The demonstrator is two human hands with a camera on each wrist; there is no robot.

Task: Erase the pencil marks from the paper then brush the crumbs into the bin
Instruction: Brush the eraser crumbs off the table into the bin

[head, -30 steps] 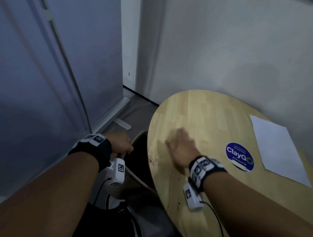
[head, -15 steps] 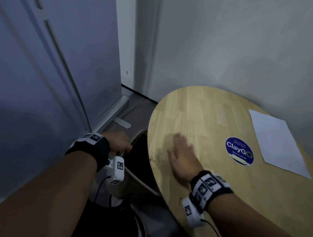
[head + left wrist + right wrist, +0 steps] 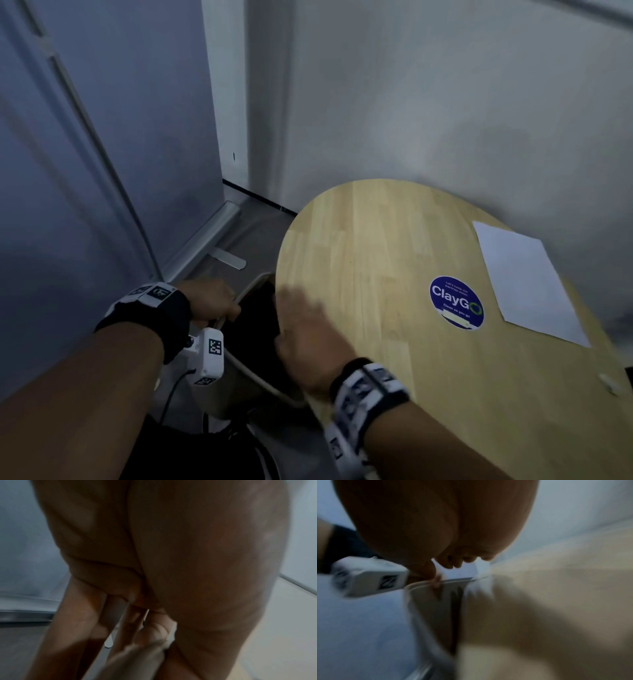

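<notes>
Gripping the rim of the beige bin (image 3: 255, 375) beside the round wooden table (image 3: 376, 240), the left hand (image 3: 212, 298) holds on. The right hand (image 3: 305, 339) lies flat at the table's edge above it; the white paper sheet (image 3: 524, 284) sits far right. The left wrist view shows fingers (image 3: 150, 631) curled round the rim. The right wrist view is blurred.

A round blue sticker (image 3: 456, 303) on the wooden table (image 3: 376, 240) reads "ClayGo", "Clean as you go".
</notes>
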